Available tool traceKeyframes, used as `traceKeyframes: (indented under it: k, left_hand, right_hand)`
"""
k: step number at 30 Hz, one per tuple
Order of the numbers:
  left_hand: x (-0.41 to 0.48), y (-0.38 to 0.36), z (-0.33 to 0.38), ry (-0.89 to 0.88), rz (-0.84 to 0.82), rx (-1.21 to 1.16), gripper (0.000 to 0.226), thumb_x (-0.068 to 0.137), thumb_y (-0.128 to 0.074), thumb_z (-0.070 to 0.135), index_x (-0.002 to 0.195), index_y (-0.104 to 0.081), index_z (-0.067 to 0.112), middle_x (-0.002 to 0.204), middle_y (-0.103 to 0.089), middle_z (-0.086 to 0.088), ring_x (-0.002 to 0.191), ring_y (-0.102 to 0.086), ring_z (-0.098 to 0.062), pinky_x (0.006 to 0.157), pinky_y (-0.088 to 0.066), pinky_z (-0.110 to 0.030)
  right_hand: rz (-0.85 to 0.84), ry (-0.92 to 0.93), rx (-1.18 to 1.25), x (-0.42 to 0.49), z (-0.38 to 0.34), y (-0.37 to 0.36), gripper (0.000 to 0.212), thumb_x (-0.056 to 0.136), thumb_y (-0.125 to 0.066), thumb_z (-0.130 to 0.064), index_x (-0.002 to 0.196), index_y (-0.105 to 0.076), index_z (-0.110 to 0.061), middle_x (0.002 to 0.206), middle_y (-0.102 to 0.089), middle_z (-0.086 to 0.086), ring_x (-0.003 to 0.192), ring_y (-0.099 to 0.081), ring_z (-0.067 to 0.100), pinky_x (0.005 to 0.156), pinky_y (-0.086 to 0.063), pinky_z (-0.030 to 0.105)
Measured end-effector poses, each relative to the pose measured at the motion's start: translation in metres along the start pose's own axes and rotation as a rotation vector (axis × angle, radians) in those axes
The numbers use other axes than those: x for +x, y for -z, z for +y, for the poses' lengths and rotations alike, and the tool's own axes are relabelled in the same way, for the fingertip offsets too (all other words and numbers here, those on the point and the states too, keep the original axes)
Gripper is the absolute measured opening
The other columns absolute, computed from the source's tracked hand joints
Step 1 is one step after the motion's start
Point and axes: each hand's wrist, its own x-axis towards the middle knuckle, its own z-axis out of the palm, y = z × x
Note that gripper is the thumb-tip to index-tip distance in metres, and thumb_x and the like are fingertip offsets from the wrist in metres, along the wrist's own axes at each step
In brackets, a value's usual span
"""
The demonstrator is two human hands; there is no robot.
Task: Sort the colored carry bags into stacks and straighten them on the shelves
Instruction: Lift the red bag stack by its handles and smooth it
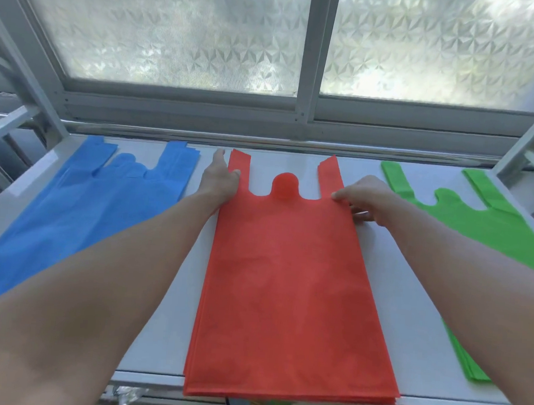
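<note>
Three stacks of flat carry bags lie on a white shelf (409,325). A red stack (287,293) sits in the middle, handles pointing toward the window. A blue stack (66,215) lies at the left, a green stack (481,225) at the right. My left hand (219,179) rests flat, fingers together, against the red stack's upper left edge by the left handle. My right hand (365,199) touches the red stack's upper right edge below the right handle, fingers curled with fingertips at the bag's side.
A frosted sliding window (303,45) with a grey frame stands right behind the shelf. Grey metal shelf uprights rise at the left (28,87) and right (532,137). The red stack's near end overhangs the shelf's front edge slightly.
</note>
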Motion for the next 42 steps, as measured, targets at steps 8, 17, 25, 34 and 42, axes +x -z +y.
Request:
traceKeyframes:
  k: [8,17,25,34,42]
  left_hand:
    - [-0.008,-0.004,0.013,0.033,0.027,0.152,0.046,0.110,-0.043,0.025,0.148,-0.039,0.000,0.151,-0.048,-0.022,0.141,-0.044,-0.036,0.109,-0.037,-0.038]
    - [-0.062,0.012,0.006,0.154,-0.019,0.280,0.039,0.103,-0.039,0.015,0.138,-0.043,-0.003,0.138,-0.055,-0.025,0.124,-0.054,-0.040,0.087,-0.041,-0.039]
    - [-0.137,0.039,-0.017,0.174,-0.102,0.265,0.050,0.101,-0.052,0.030,0.139,-0.043,0.000,0.132,-0.060,-0.022,0.118,-0.059,-0.038,0.099,-0.050,-0.044]
    - [-0.252,0.033,-0.037,0.044,-0.129,0.215,0.032,0.110,-0.039,0.030,0.124,-0.057,0.008,0.118,-0.067,-0.014,0.111,-0.062,-0.036,0.087,-0.044,-0.038]
    - [-0.249,0.038,-0.039,-0.011,-0.076,0.099,0.011,0.106,-0.050,0.018,0.107,-0.061,0.016,0.098,-0.066,0.002,0.091,-0.060,-0.020,0.068,-0.037,-0.019]
  right_hand:
    - [0.110,0.065,-0.049,0.004,0.015,-0.006,0.038,0.079,-0.083,-0.045,0.088,-0.076,-0.008,0.090,-0.076,0.012,0.080,-0.072,0.030,0.082,-0.061,0.045]
    - [-0.013,-0.079,0.017,-0.059,0.023,0.004,0.023,0.082,-0.067,-0.015,0.100,-0.069,-0.001,0.089,-0.076,0.013,0.067,-0.072,0.023,0.058,-0.062,0.031]
    - [-0.035,-0.050,-0.037,-0.138,0.060,0.002,0.017,0.091,-0.062,-0.016,0.094,-0.074,-0.005,0.081,-0.075,0.007,0.065,-0.072,0.018,0.062,-0.062,0.032]
    - [-0.065,0.026,-0.019,-0.216,0.101,-0.028,0.029,0.093,-0.045,-0.009,0.110,-0.068,-0.018,0.107,-0.073,0.005,0.096,-0.072,0.024,0.088,-0.060,0.045]
    - [-0.021,0.183,-0.069,-0.217,0.100,-0.025,0.044,0.095,-0.052,-0.012,0.135,-0.060,-0.027,0.109,-0.072,-0.003,0.100,-0.069,0.021,0.094,-0.056,0.045]
